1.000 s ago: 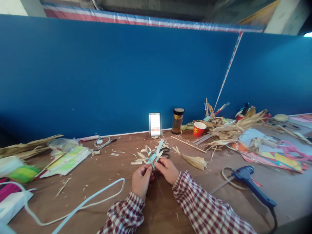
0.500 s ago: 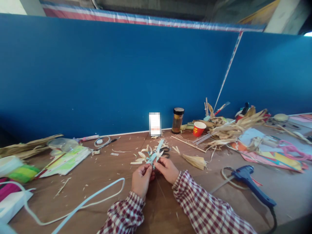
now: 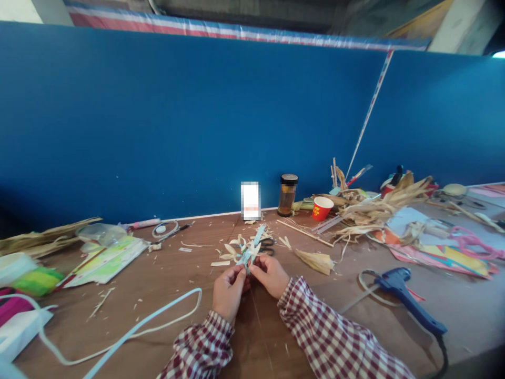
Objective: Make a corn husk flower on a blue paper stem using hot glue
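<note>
Just in front of me, my left hand (image 3: pixel 229 290) pinches the lower end of a small flower-like piece of pale blue and cream strips (image 3: pixel 245 255), which look like corn husk. My right hand (image 3: pixel 271 275) is closed on the same piece from the other side, thumb and forefinger at its base. The fingertips of both hands nearly meet there, and what lies between them is partly hidden. Pale strips stick out upward and to the left. Dark-handled scissors (image 3: pixel 269 245) lie right behind, partly covered. A dried husk bundle (image 3: pixel 315 261) rests beyond my right hand.
A blue glue gun (image 3: pixel 410 301) lies at right, its cord trailing to the front edge. A white cable (image 3: pixel 158 315) loops at left. Farther back stand a lidded jar (image 3: pixel 288 196), a red paper cup (image 3: pixel 322 209) and heaped dried husks (image 3: pixel 379 208). A blue partition (image 3: pixel 197 116) closes off the back.
Very little differs. My right fingertips have shifted slightly left at the base of the piece, and its strips have tilted a little. My left hand stays in place.
</note>
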